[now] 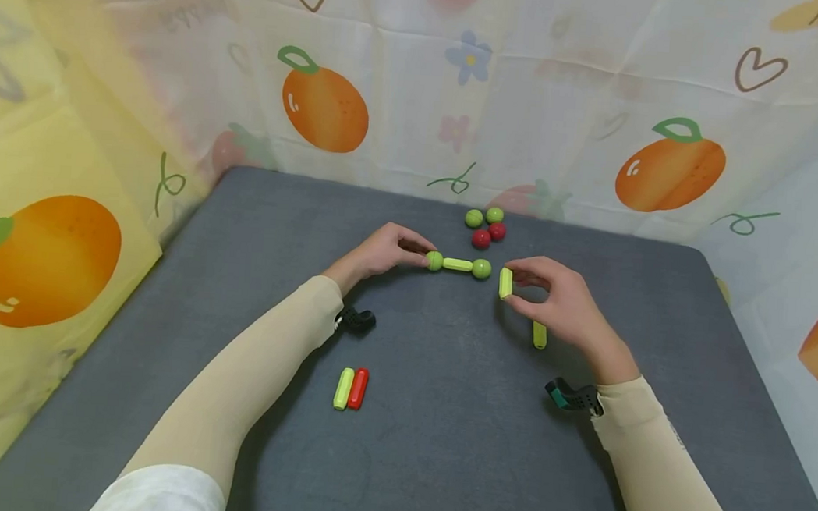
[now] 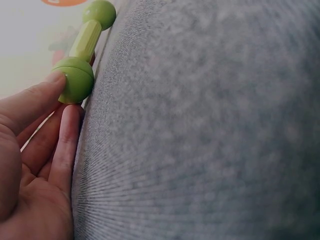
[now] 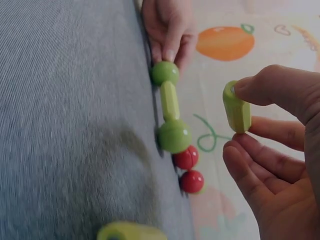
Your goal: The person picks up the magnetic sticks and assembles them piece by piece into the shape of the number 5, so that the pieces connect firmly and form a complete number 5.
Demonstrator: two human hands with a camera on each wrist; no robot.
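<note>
On the dark grey table a light green stick [image 1: 458,265] lies in line between two green balls, apparently joined into a dumbbell shape. My left hand [image 1: 391,250] pinches the left green ball [image 2: 75,82], thumb on one side and fingers under it. The right green ball [image 1: 481,269] is free of either hand. Just right of it, my right hand [image 1: 554,296] holds another yellow-green stick [image 3: 237,107] by its ends between thumb and fingers, above the table and apart from the ball. A further yellow-green stick [image 1: 539,335] lies below the right hand.
Behind the joined piece sit two loose green balls [image 1: 474,218] and two red balls [image 1: 481,239]. Nearer me, left of the middle, a yellow-green stick [image 1: 344,389] and a red stick [image 1: 358,388] lie side by side. A printed cloth [image 1: 386,176] hangs along the table's far edge.
</note>
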